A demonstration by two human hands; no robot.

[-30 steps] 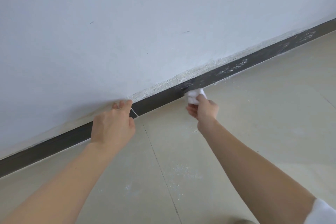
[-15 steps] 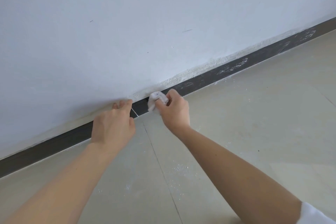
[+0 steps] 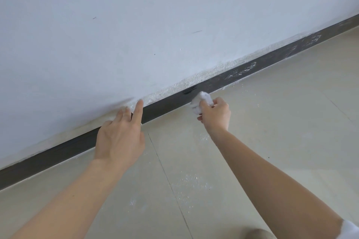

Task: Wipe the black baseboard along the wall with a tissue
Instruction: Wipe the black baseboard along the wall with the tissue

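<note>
The baseboard (image 3: 167,106) is mid-wipe, I judge: it looks dark left of the right hand's (image 3: 215,114) fingers (image 3: 221,103), with white smears (image 3: 242,71) beyond them. Those fingers curl around the crumpled tissue (image 3: 200,102), which is pressed on the strip. The next stroke calls for steady pressure toward the smears. The left hand's (image 3: 120,137) fingers (image 3: 138,110) lie straight, holding nothing, tips touching the wall (image 3: 174,25) above the baseboard.

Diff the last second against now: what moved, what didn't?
The right hand, gripping the tissue, swept left along the baseboard, then back right to roughly where it began. Nothing was taken hold of or let go. The left hand stayed put, fingers resting at the foot of the wall.
</note>
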